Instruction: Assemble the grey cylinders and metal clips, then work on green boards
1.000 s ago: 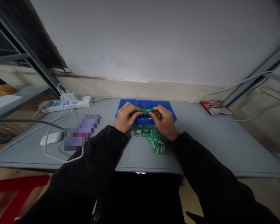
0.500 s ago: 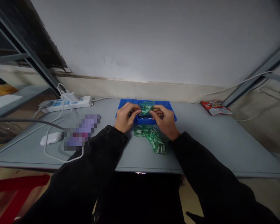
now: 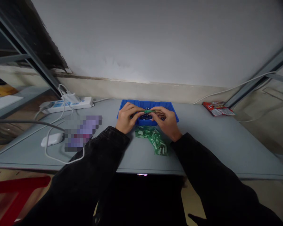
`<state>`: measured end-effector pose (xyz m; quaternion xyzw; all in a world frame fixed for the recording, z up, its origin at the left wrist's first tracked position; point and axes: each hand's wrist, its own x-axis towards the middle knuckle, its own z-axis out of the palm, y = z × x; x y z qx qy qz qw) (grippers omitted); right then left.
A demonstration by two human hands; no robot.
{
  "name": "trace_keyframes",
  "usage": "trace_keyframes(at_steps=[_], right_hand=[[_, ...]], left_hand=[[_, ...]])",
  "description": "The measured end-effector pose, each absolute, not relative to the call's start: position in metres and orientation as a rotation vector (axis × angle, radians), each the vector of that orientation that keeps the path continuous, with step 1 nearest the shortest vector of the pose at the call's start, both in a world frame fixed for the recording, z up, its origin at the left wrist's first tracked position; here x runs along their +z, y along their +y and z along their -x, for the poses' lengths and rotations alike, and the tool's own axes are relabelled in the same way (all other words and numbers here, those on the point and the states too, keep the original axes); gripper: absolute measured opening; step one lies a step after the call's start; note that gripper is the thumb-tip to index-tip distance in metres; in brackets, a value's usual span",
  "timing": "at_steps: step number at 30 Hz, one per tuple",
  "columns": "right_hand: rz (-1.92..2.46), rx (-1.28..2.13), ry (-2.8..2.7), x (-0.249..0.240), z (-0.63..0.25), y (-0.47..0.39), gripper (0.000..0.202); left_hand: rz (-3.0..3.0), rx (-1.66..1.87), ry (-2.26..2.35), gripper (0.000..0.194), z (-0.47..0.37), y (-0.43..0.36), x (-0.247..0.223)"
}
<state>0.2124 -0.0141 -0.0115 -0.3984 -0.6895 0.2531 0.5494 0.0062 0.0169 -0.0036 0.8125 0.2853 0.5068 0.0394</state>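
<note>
Between my hands is a small green plastic bag (image 3: 148, 111), now seen almost edge-on. My left hand (image 3: 127, 118) pinches its left end with thumb and fingers. On the other end, my right hand (image 3: 166, 121) closes in a similar pinch. Both hands hover over a blue compartment tray (image 3: 147, 103); small dark and shiny pieces (image 3: 145, 117) show in its middle section, while my hands partly cover the side sections. On the table just in front of the tray lie filled green bags (image 3: 158, 141) with pale, short pieces inside.
To the left are a pixelated purple object (image 3: 85, 131), a white earphone case (image 3: 52, 139), loose white cables and a power strip (image 3: 70, 105). A red packet (image 3: 218, 108) lies at the back right. Metal frame posts stand on both sides, with the wall behind.
The green bag has tipped from facing me to nearly flat, uncovering the pieces in the tray's middle section. Both hands stay in almost the same place.
</note>
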Motion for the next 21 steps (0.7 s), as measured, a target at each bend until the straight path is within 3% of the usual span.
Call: trace_keyframes(at_steps=[9,14,18,21], right_hand=[[0.928,0.355,-1.677,-0.0087,-0.2136,-0.0118,0.009],[0.962,0.487,-1.671,-0.0123,-0.2115,-0.0122,0.014],[0.927,0.621,-1.585,-0.0138,-0.2092,-0.0132,0.024],[0.924,0.602,-1.627,-0.0113,-0.2092,-0.0150,0.014]], left_hand=[[-2.460,1.529,0.829,0.016,-0.0079,0.0149,-0.0034],[-2.375,1.535,0.895,0.016,-0.0079,0.0154,-0.0076],[-2.260,1.589,0.935,0.030,-0.0089,0.0152,-0.0106],[-2.295,1.583,0.909,0.018,-0.0091,0.0139,-0.0086]])
